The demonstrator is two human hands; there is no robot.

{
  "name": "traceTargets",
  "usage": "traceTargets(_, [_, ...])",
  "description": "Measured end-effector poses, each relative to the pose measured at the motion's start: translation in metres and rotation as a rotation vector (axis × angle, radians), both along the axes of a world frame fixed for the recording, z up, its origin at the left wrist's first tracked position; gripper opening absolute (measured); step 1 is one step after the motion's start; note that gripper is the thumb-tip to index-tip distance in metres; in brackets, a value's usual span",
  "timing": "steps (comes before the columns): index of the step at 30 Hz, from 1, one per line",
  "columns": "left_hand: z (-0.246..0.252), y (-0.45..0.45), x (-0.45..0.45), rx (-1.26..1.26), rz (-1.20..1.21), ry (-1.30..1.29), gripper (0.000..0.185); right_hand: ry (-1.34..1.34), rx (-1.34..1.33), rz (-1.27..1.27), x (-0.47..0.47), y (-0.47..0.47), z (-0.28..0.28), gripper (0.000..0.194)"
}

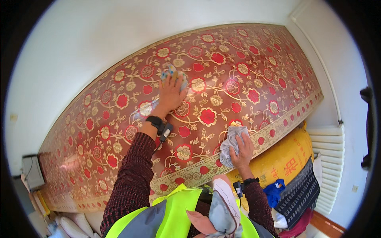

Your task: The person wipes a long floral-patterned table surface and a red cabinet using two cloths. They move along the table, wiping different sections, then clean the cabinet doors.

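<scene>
Before me spreads a shiny red-brown covering printed with red and gold flowers and edged by a patterned gold border. My left hand presses flat over a colourful patterned cloth near the middle of this surface, arm stretched forward. Closer to the front border, my right hand holds a crumpled grey cloth against the covering. Part of each cloth is hidden beneath the fingers. Both wrists wear black straps with small devices.
White walls border the far side. At the right, a white radiator and its pipe stand beyond a yellow sack, blue cloth and dark patterned fabric. A grey box sits at the left end.
</scene>
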State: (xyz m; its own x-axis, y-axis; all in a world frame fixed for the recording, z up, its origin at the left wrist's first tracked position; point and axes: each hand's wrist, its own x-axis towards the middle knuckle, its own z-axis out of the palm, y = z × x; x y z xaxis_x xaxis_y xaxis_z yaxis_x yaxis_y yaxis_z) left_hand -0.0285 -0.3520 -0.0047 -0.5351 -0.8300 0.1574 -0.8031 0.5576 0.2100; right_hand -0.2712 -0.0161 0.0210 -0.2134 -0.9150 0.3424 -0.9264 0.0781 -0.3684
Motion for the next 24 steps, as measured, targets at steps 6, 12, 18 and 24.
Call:
traceTargets(6, [0.011, 0.097, 0.026, 0.014, 0.067, 0.026, 0.07, 0.001, -0.071, 0.015, -0.002, 0.001, -0.005, 0.054])
traceTargets(12, [0.019, 0.189, 0.033, 0.079, 0.165, 0.007, 0.072, -0.003, -0.103, 0.024, -0.002, 0.004, -0.009, 0.054])
traceTargets(18, [0.018, 0.268, 0.026, 0.067, 0.194, 0.02, 0.072, -0.027, -0.113, 0.017, -0.003, 0.006, -0.012, 0.053])
traceTargets(24, [0.023, 0.334, 0.007, 0.118, 0.171, -0.057, 0.073, -0.044, -0.115, 0.038, -0.004, 0.006, -0.01, 0.054])
